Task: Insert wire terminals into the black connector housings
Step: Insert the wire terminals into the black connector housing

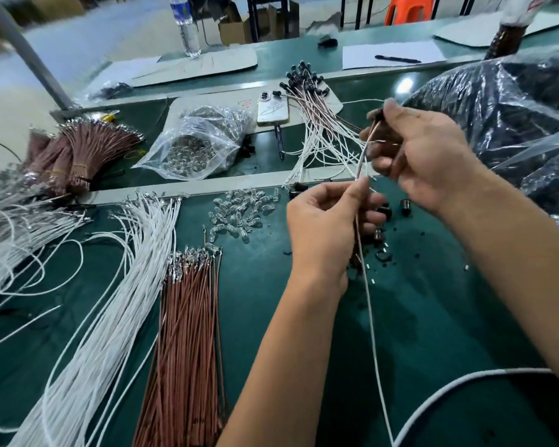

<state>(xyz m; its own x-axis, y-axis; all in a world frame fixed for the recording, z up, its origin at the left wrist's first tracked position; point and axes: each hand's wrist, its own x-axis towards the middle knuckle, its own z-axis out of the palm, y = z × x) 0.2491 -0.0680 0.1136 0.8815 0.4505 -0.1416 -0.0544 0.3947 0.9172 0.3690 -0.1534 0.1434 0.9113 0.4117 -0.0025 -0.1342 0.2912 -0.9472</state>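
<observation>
My right hand (423, 156) holds a black connector housing (379, 115) between thumb and fingers, raised above the green table. A brown wire and a white wire (363, 156) run down from the housing. My left hand (323, 221) pinches these two wires below the housing; the white one (373, 333) trails toward the table's front. Loose black housings (405, 206) lie on the mat under my hands. A row of brown wires (188, 333) and a fan of white wires (117, 301) with terminals lie to the left.
Clear small bulbs (242, 211) are scattered mid-table, with a plastic bag (194, 146) of more behind. Finished assemblies (317, 101) pile beside a phone (271, 108). A large bag of black parts (510, 117) fills the right. Bundled brown wires (78, 153) sit far left.
</observation>
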